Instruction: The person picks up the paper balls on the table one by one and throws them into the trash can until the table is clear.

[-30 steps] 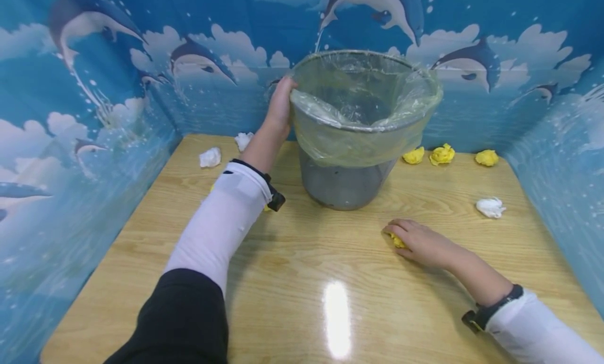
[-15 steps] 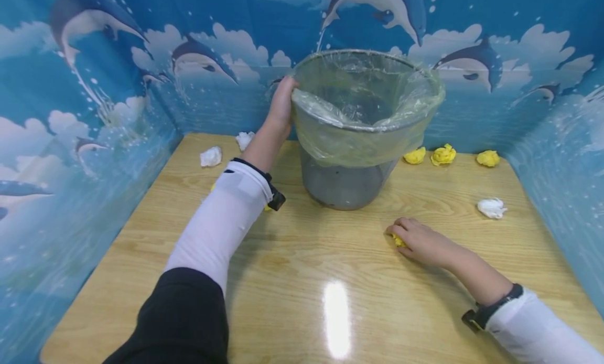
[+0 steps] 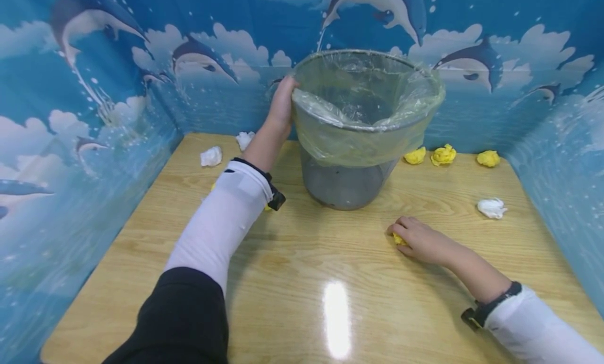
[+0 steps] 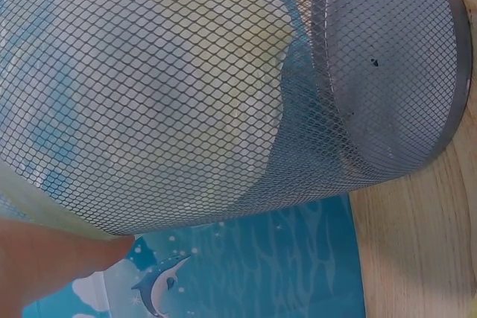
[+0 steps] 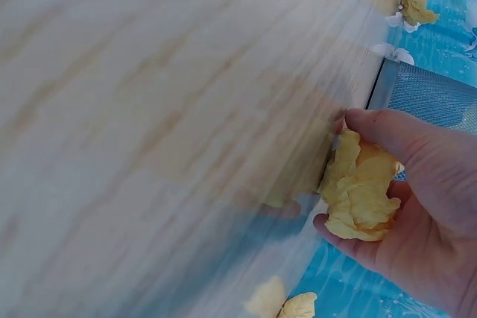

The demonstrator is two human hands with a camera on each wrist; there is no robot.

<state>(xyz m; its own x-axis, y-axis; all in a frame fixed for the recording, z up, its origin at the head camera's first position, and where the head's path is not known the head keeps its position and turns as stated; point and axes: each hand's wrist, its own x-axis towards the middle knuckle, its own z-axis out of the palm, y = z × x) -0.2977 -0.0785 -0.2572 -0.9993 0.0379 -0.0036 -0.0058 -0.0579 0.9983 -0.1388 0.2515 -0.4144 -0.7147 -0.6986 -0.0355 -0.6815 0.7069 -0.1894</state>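
Note:
My left hand (image 3: 283, 104) grips the left rim of a grey mesh wastebasket (image 3: 344, 185), which stands on the wooden table. A thin yellowish plastic bag (image 3: 358, 143) lines the basket and folds down over its rim. In the left wrist view, the thumb (image 4: 59, 258) lies along the mesh wall; the other fingers are hidden. To the right of the basket, my right hand (image 3: 424, 243) holds a crumpled yellow paper ball (image 5: 361, 191) at the tabletop. Its thumb and fingers curl round the paper from both sides, as the right wrist view shows.
Yellow paper balls (image 3: 443, 154) lie along the back right edge, with a white one (image 3: 492, 208) nearer. Two white balls (image 3: 211, 156) sit at the back left. Some yellow paper (image 3: 268, 207) is mostly hidden behind my left forearm. Dolphin-printed curtains (image 3: 226, 102) border the table (image 3: 283, 301).
My right hand has shifted very slightly right, with the yellow paper ball still in its fingers. The left hand and the wastebasket show no clear movement.

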